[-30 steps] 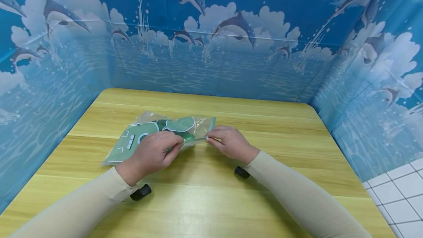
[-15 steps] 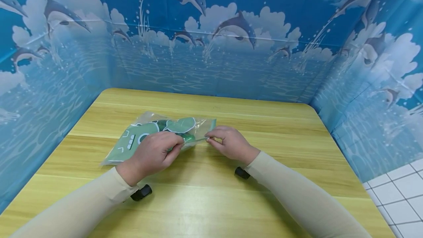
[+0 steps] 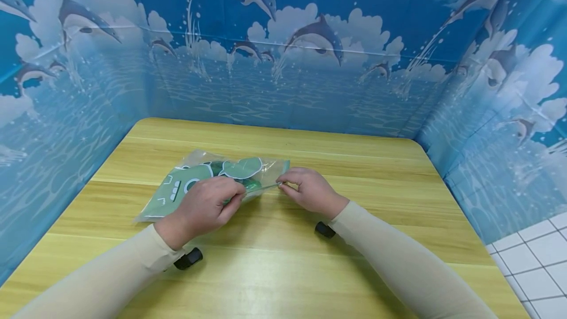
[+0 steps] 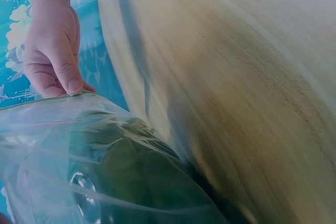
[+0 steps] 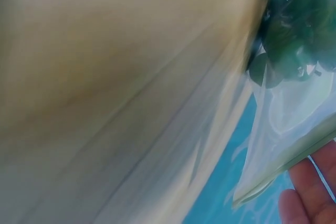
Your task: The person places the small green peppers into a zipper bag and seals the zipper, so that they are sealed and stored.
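Observation:
A clear zip bag (image 3: pixel 166 198) with a green cartoon print lies at the left middle of the table in the head view. Rounded dark green items (image 5: pixel 294 40) fill part of it; their kind is unclear through the plastic. My left hand (image 3: pixel 205 206) pinches the bag's near edge, its fingertips partly hidden. At the bag's right end, my right hand (image 3: pixel 311 192) pinches the corner of the green-edged mouth between thumb and forefinger. The left wrist view also catches the right hand (image 4: pixel 55 51) on the plastic rim.
The wood-grain table (image 3: pixel 363 240) has rounded far corners. A blue dolphin-print curtain (image 3: pixel 283 82) hangs around its back and sides. Black wrist cameras, one at the left wrist (image 3: pixel 188 258) and one at the right wrist (image 3: pixel 325 230), sit under the sleeves. White floor tiles (image 3: pixel 538 260) show at right.
My right hand has shifted very slightly right and away from me along the bag's mouth. The left hand and the bag stay practically in place.

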A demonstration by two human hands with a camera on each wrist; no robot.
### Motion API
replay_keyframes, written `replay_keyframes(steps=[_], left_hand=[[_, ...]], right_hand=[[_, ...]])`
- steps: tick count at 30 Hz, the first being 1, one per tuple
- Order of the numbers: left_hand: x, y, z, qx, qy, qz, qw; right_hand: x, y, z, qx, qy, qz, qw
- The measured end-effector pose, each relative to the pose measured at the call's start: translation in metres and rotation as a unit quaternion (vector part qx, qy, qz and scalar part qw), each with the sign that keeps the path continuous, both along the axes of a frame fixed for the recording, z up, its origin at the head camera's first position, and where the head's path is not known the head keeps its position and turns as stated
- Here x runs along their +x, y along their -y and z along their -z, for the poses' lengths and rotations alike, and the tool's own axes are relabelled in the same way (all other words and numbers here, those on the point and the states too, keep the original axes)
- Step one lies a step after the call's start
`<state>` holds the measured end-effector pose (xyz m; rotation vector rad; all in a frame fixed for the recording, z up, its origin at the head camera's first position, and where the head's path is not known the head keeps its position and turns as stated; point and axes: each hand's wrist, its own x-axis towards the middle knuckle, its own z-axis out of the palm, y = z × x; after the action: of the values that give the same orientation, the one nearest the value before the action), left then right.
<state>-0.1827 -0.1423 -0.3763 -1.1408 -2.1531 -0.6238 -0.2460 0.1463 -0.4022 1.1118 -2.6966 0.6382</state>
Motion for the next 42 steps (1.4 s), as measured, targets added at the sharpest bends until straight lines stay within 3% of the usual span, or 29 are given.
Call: replay_keyframes(steps=[23,42], left_hand=[[0.001,0.004,-0.002,0.009,-0.011,0.004,0.9999],[0.000,0.006,-0.004,0.018,-0.040,0.006,0.9990]], right_hand=[[-0.011,-0.006,0.000,0.007,0.037,0.028,0.9989],[-0.019,-0.012,0.004,0.017,0.052,0.052,0.9972]])
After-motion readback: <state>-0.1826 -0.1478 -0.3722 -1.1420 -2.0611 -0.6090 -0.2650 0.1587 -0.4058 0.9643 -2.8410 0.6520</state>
